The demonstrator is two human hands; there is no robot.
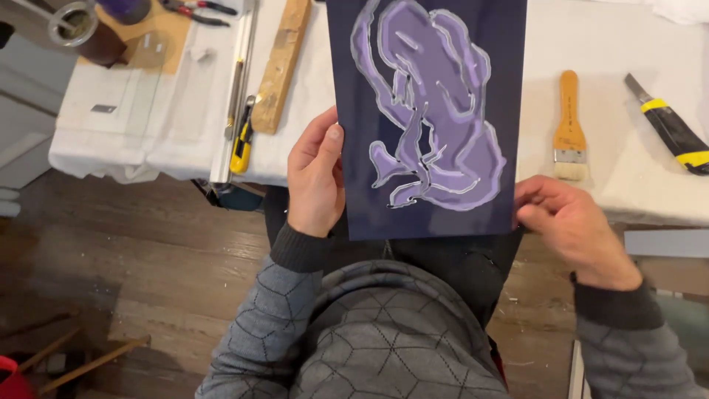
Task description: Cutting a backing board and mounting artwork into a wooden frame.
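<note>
White-covered worktable (185, 125) stands above a dark wooden plank floor (133, 251).

Only 1 view is given, taken from a camera worn on the head and aimed steeply down. The white cloth-covered worktable (170, 125) is seen from just above and in front, close by. Below its near edge, the grey patterned sweater (384, 332) and dark wooden plank floor (133, 251) are taken in.
</note>
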